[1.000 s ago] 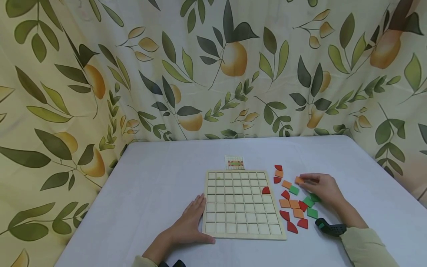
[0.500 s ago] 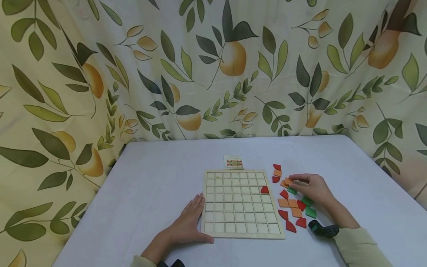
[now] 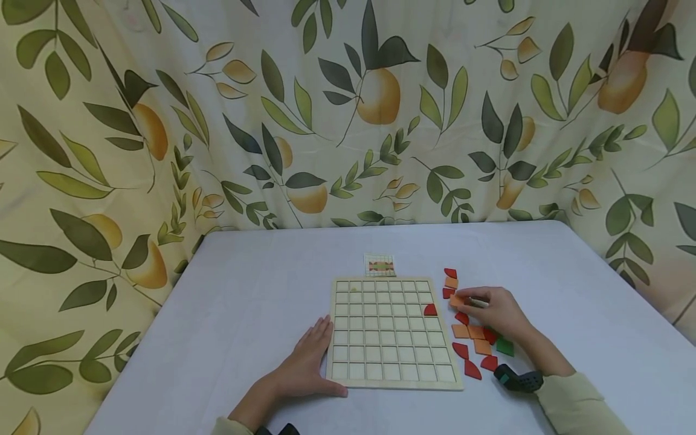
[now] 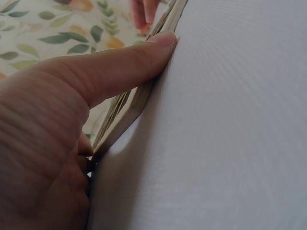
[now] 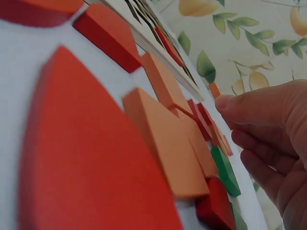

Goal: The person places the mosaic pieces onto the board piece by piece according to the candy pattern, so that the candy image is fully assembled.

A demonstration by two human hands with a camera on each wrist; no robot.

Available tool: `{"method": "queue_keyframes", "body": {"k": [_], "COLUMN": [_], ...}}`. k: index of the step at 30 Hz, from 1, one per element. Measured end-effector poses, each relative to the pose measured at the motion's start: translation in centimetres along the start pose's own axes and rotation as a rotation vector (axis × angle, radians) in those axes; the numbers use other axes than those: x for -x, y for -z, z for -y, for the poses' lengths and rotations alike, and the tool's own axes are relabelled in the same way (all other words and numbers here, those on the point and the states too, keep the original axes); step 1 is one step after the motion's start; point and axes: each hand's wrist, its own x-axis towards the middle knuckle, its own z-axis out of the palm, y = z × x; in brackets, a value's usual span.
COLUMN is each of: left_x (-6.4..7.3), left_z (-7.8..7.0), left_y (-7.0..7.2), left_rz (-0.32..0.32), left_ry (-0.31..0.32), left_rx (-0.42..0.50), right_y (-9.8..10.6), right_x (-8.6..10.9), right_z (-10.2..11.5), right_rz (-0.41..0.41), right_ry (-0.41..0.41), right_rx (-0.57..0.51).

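My right hand (image 3: 500, 311) pinches an orange square tile (image 5: 214, 89) between thumb and fingertips, just right of the board in the head view. The pale wooden grid board (image 3: 394, 385) lies flat on the table. In one of its right-hand cells sits a red quarter-round tile (image 3: 430, 310). My left hand (image 3: 307, 362) rests at the board's front left corner, fingers straight along the left edge. Its thumb (image 4: 144, 52) lies along the front edge in the left wrist view.
Several loose red, orange and green tiles (image 3: 481, 346) lie right of the board, under and around my right hand. A small pattern card (image 3: 380, 266) touches or nearly touches the board's far edge. A leaf-and-fruit curtain (image 3: 348, 121) hangs behind the white table (image 3: 261, 290).
My right hand has moved left toward the board with the orange tile, passing over other loose tiles. The left hand keeps its place on the board.
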Motion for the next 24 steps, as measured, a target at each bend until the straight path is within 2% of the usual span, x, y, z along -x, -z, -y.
{"method": "queue_keyframes", "body": {"k": [11,24], "left_x": [0.0,0.0], "left_z": [0.1,0.3], "left_y": [-0.1,-0.2], "left_rz": [-0.005,-0.011], "left_ry": [-0.008,-0.023], "left_rx": [0.003,-0.004], "right_y": [-0.8,-1.7], "right_x": [0.3,1.0], "right_z": [0.5,1.7], "right_rz": [0.016,0.092], "right_ry": [0.060,0.122], "right_rx": [0.018,-0.076]}}
